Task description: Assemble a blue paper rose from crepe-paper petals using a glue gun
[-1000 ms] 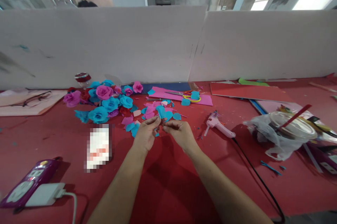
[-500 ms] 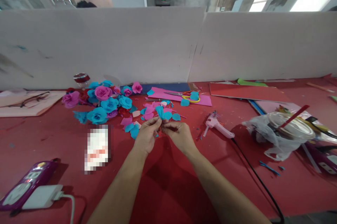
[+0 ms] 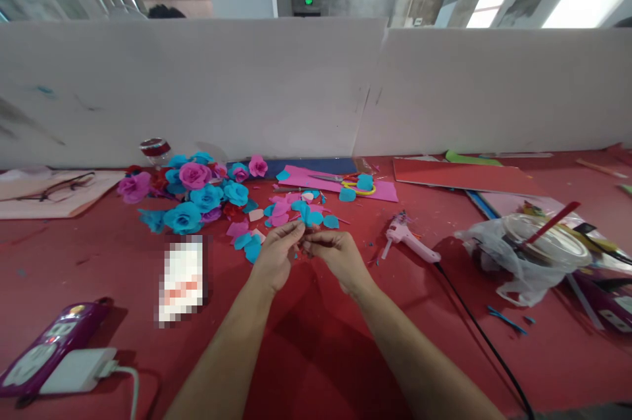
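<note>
Over the middle of the red table, my left hand (image 3: 277, 254) pinches a small blue paper flower (image 3: 305, 213) between thumb and forefinger. My right hand (image 3: 340, 255) is closed too, its fingertips pinched just below the flower and close to the left fingertips. What the right fingers grip is too small and hidden to make out. Around and behind the hands lie loose pink paper petals (image 3: 280, 207) and blue paper petals (image 3: 253, 249). Farther back, scissors with yellow and red handles (image 3: 366, 190) rest on a pink paper strip (image 3: 386, 193).
Finished paper roses (image 3: 195, 176) cluster at left behind a blurred white packet (image 3: 182, 278). A pink glue gun (image 3: 409, 240) lies right, its black cable trailing forward. Beyond it sits a plastic bag with a round container (image 3: 548, 242). A purple power strip (image 3: 54, 341) is front left.
Both hands stay in nearly the same place. The blue paper flower has turned slightly between the fingers, and the right fingertips have shifted a little lower. The camera view has tilted slightly.
</note>
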`<control>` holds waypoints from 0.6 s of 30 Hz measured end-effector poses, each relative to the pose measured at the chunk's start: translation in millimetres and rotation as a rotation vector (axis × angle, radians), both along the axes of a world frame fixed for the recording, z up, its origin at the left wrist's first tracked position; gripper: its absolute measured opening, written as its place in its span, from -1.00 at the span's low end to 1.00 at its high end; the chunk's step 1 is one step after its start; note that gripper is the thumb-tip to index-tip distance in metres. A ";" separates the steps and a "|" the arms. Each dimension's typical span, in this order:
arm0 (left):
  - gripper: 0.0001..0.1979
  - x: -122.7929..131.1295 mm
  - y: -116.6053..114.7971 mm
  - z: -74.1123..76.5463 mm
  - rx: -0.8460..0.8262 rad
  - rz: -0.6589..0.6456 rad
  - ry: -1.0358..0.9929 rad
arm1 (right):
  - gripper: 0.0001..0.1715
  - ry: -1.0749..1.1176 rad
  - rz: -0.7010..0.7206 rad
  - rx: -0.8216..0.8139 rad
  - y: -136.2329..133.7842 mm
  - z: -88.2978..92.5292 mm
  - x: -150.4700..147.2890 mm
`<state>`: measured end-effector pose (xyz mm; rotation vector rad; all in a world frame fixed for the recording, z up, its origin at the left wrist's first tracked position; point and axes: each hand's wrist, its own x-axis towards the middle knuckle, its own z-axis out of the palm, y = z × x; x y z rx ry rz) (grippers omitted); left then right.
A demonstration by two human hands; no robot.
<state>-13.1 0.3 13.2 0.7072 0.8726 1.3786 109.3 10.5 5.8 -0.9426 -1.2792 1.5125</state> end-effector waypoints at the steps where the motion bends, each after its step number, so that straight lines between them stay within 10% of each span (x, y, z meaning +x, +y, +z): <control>1: -0.82 -0.1 -0.1 1.0 0.002 0.004 0.005 | -0.86 0.000 -0.003 -0.004 -0.4 1.2 0.2; 18: -0.85 -6.1 2.0 -2.9 -0.047 -0.015 -0.008 | -0.88 0.003 0.006 -0.001 -2.1 2.4 0.2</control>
